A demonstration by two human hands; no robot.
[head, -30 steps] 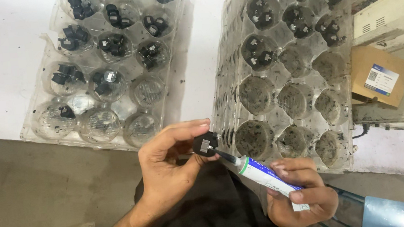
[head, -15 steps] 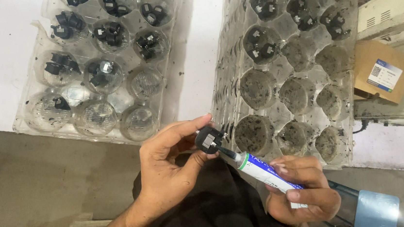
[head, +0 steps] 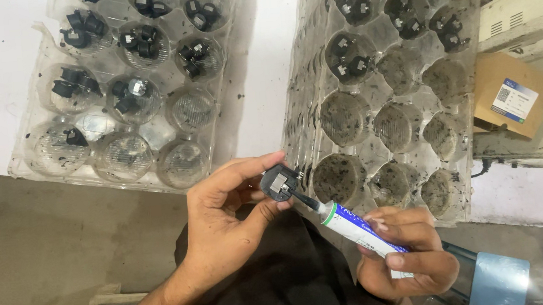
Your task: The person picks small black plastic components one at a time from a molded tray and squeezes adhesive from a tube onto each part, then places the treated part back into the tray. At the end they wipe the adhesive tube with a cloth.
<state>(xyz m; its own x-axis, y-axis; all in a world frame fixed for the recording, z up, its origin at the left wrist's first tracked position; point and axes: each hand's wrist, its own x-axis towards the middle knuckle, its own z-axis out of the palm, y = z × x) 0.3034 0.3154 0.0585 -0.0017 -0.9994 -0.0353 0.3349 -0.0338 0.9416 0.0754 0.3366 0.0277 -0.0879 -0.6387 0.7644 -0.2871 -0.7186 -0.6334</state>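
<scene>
White desk (head: 265,74) across the upper frame, grey floor below at lower left, dark lap at bottom centre. On the desk at upper left, a clear plastic cell tray (head: 43,167), upper cells loaded with small black parts, lower cells bare. At upper right, a second, grimier cell tray (head: 306,103), tilted up toward the camera, a few black parts in its top cells and dark specks in the rest. At far right, a brown cardboard box (head: 512,95) with a white label, resting on a pale ledge. At lower right, a roll of blue-grey tape (head: 499,280), partly cut off by the frame edge.

Just below frame centre, left hand (head: 225,222), fingers (head: 247,171) curled closed around a small black component (head: 279,184), pinched between forefinger above and thumb below, metal face turned up toward the camera. Right of it and lower, right hand (head: 405,258), fingers wrapped closed around a white tube (head: 356,227) with a green band and blue print.

Key relation: tube's long axis running diagonally from lower right up to upper left, black nozzle tip aimed straight at the component and touching or all but touching its right edge; exact contact hard to tell. Component up and to the left of the right hand, just in front of the near edge of the grimy tray. Left hand already on it; right hand reaching it only through the nozzle.
</scene>
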